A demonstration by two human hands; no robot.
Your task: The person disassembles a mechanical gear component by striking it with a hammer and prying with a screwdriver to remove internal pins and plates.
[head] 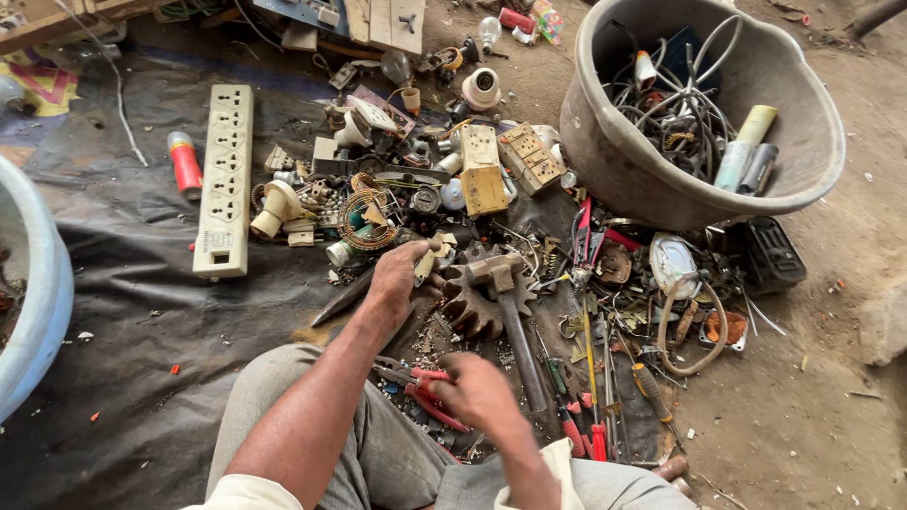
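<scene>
left hand [399, 276] pinches a small part [427, 263] just beside gear [472, 307] w/ hammer [505, 312]; right hand [477, 392] fingers clamped on red pliers [427, 395]. risk: part slips from fingertips into scrap, prob lost.

two hands show: one left hand [397, 276] and one right hand [477, 392]. one pair of red-handled pliers [430, 395], one hammer [505, 312], one rusty gear [472, 307]. one long white power strip [225, 179], one red and white tube [185, 165], one coil of wire [364, 219]. two yellowed switch boxes [482, 170] [531, 158]. one grey tub [605, 142], one blue basin [42, 293]. two bulbs [488, 31] [396, 66]. the small loose parts are too many and too jumbled to count.
</scene>
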